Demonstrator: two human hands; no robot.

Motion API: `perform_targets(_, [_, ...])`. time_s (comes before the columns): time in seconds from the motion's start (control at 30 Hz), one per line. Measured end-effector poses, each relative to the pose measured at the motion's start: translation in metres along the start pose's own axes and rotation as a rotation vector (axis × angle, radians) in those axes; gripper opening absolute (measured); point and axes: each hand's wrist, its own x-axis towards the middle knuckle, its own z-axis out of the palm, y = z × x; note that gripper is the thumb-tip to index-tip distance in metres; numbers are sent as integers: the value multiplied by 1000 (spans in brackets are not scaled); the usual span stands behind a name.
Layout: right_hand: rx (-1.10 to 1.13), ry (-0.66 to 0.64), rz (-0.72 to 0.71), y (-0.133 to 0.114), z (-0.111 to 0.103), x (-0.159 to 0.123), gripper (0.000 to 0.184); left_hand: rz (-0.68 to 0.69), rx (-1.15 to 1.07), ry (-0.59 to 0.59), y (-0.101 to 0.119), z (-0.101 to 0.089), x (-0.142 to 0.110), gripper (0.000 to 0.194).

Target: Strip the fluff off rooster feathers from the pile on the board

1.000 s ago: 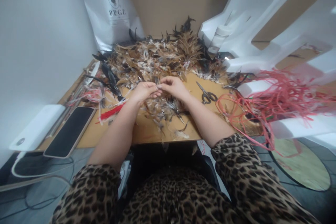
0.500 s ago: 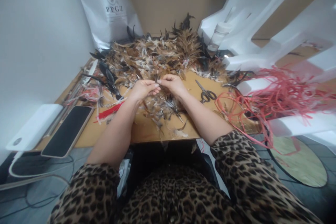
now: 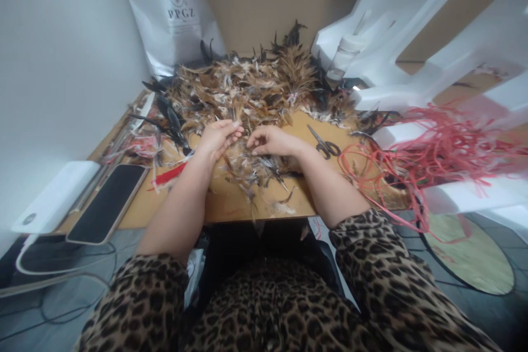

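Observation:
My left hand [image 3: 221, 136] is closed in a pinch between thumb and fingers, with brown feathers [image 3: 236, 112] standing up from the fingertips. How many it holds is hard to tell against the pile behind. To its right, my right hand [image 3: 271, 141] hangs palm down with loosely bent fingers and a small gap between thumb and index finger; I see nothing in it. Right below it lies a small heap of loose feathers [image 3: 251, 171] on the tan tabletop [image 3: 231, 208]. A large pile of brown, white and black feathers [image 3: 243, 80] spreads behind both hands.
Scissors [image 3: 324, 143] lie right of my hands. Tangled pink-red ribbon [image 3: 445, 148] covers the right side. At left are a phone [image 3: 108, 204], a white power bank [image 3: 55, 197] with a cable, and red strips [image 3: 170, 175]. A white bottle [image 3: 344, 58] stands behind.
My hands were together at the fingertips and have parted. My right hand has dropped toward the small feather heap; my left has shifted slightly left, still pinching.

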Motion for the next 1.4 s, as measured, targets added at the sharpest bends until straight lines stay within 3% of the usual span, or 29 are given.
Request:
perform_targets(0.1, [-77, 8, -2, 5, 11, 5, 17, -3, 9, -16, 0, 0, 0, 13])
perform_targets(0.17, [-11, 50, -2, 8, 16, 9, 13, 0, 21, -27, 0, -1, 0, 14])
perform_targets(0.33, [498, 240, 113, 13, 12, 11, 20, 4, 34, -24, 2, -1, -1, 16])
perform_targets(0.43, [747, 203, 208, 11, 5, 8, 25, 18, 68, -46, 2, -1, -1, 19])
perform_targets(0.5, [796, 160, 237, 9, 3, 7, 25, 55, 115, -71, 2, -1, -2, 21])
perform_targets(0.73, [564, 221, 246, 3, 5, 7, 20, 198, 425, -83, 4, 6, -7, 23])
perform_targets(1.07, [177, 293, 138, 10, 2, 8, 20, 164, 534, -115, 4, 7, -9, 16])
perform_targets(1.4, [174, 326, 129, 12, 4, 9, 22, 127, 565, -136, 4, 8, -10, 8])
